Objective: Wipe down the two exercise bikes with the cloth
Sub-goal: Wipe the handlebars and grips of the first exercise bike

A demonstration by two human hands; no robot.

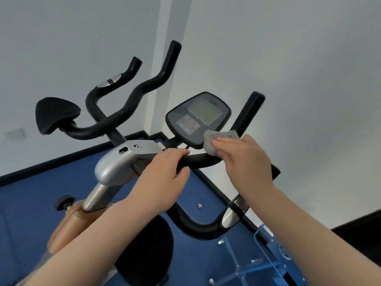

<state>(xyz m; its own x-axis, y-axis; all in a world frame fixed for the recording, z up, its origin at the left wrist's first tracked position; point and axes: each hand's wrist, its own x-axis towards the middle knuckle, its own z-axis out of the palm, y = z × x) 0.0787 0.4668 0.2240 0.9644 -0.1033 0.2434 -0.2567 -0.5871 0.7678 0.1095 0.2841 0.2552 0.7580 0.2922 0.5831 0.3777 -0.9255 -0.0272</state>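
A black-handled exercise bike with a silver stem point(115, 168) fills the middle of the view. Its dark console point(198, 118) with a grey screen tilts above the handlebar point(203, 159). My left hand point(162, 178) grips the handlebar's middle bar. My right hand point(245, 159) presses a folded grey cloth point(214, 139) against the lower right edge of the console, just above the bar. A black pad point(55, 114) sits at the left, beside a second pair of black bars point(132, 100) that rise behind.
White walls meet in a corner behind the bike. Blue floor point(31, 195) with a black skirting runs below. A blue metal frame point(266, 259) stands at the lower right, and a black saddle point(148, 254) lies under my left forearm. A wall socket point(15, 133) is at far left.
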